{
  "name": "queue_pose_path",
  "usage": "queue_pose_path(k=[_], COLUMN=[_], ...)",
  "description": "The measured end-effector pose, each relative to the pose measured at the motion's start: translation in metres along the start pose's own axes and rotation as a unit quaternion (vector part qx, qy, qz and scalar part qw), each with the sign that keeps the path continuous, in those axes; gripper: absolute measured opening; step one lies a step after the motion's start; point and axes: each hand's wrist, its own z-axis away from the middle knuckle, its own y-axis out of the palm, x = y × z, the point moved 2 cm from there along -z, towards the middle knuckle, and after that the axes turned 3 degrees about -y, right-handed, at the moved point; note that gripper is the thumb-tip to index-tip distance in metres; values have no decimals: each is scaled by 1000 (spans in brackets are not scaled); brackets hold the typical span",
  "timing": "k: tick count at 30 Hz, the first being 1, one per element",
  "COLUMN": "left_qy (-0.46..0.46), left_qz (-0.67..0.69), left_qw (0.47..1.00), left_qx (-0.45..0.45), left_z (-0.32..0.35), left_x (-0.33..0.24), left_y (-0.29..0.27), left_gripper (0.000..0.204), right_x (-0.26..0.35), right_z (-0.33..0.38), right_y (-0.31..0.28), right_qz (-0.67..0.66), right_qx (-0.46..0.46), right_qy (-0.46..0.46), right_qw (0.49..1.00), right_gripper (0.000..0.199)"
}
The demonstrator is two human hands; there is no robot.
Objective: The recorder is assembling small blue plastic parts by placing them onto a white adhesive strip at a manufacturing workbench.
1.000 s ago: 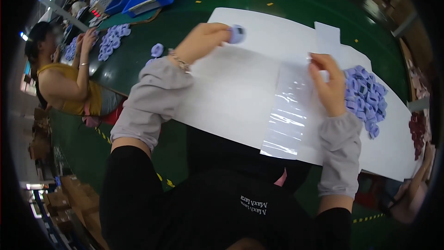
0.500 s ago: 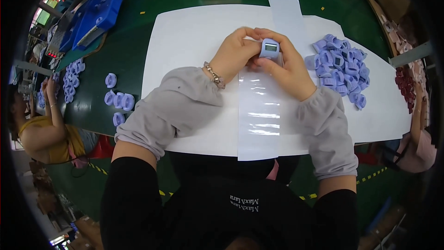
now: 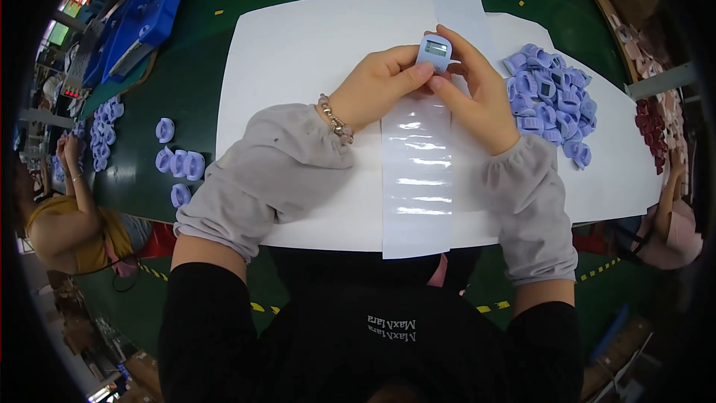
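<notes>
Near the far edge of the white sheet point(image 3: 298, 52), my left hand point(image 3: 380, 86) & right hand point(image 3: 477, 97) both pinch one small blue counter point(image 3: 435, 51) over the glossy strip point(image 3: 416, 179), w/ a pile of blue counters point(image 3: 548, 101) at right seemingly left to do, and a few blue pieces point(image 3: 179, 164) off the sheet's left edge.

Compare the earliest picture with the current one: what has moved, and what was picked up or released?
The left hand came in from the far left, the right hand left the glossy strip; both now pinch one small blue counter above it. The pile of blue counters and white sheet are unchanged.
</notes>
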Motion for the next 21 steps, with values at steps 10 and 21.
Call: queue_pose_path(k=[10, 21], left_qy=[60, 20], left_qz=[-48, -15], left_qw=[995, 992], left_qx=[-57, -127], left_z=[2, -4], left_x=[3, 3], left_y=[-11, -12], left_gripper=[35, 30], right_x=[2, -2], right_z=[6, 7], right_y=[-6, -1], right_qz=[361, 368], right_qx=[137, 171], right_qy=[-138, -37], right_qw=[912, 913], right_gripper=[47, 45])
